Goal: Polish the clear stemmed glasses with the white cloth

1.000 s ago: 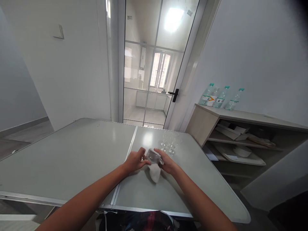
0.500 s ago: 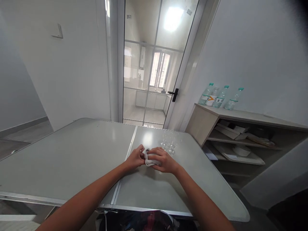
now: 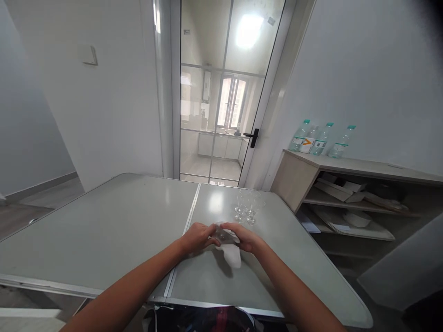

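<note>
Pale walls (image 3: 117, 106) close off the left of the room, with a small switch plate (image 3: 90, 55) on one; below them spreads a grey-green bench (image 3: 121, 221), split by a metal strip (image 3: 193, 205) running from near edge to far edge. Past the strip's far end stands a glazed door (image 3: 221, 87). Just at the strip, the left hand (image 3: 199, 237) reaches in along a slanting forearm, back upward, its grip narrow, thumb and fingers pinched on the left end of a clear glass (image 3: 224, 236). That glass lies directly between the two hands, above the right part of the bench; its long axis seems to run across from one hand to the other, though fingers hide its ends and which end is the foot is unclear. Neither hand is plainly nearer, as both touch it. A white cloth (image 3: 232, 256) lies against the glass and hangs down on the near side. From the right, the right hand (image 3: 245, 237) comes in on a mirrored slant, fingers over the far side, its grip curled round cloth and glass. Just beyond it stand several stemmed glasses (image 3: 251, 216), then a wooden cabinet (image 3: 297, 180) bearing plastic bottles (image 3: 320, 140).
</note>
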`<act>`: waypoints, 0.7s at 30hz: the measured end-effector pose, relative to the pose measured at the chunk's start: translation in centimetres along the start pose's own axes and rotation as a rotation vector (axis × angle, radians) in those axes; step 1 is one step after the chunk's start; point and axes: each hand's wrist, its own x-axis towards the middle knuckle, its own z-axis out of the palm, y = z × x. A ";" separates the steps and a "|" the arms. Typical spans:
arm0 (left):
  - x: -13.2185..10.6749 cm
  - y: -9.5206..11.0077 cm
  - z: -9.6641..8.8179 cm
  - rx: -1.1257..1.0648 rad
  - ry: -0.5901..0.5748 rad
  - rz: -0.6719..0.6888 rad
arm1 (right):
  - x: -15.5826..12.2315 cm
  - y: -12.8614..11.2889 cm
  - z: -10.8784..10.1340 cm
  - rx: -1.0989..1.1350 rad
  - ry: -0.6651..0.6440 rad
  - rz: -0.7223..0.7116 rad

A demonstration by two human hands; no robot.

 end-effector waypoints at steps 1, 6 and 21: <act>0.1 0.1 -0.1 0.029 0.007 0.020 | 0.2 0.1 -0.1 0.060 0.024 0.037; 0.4 0.5 -0.4 0.024 0.110 -0.010 | 1.3 0.2 -1.1 0.123 0.158 0.002; 1.8 0.2 0.0 -0.604 0.356 -0.435 | 0.5 0.7 2.3 -1.314 0.103 -0.941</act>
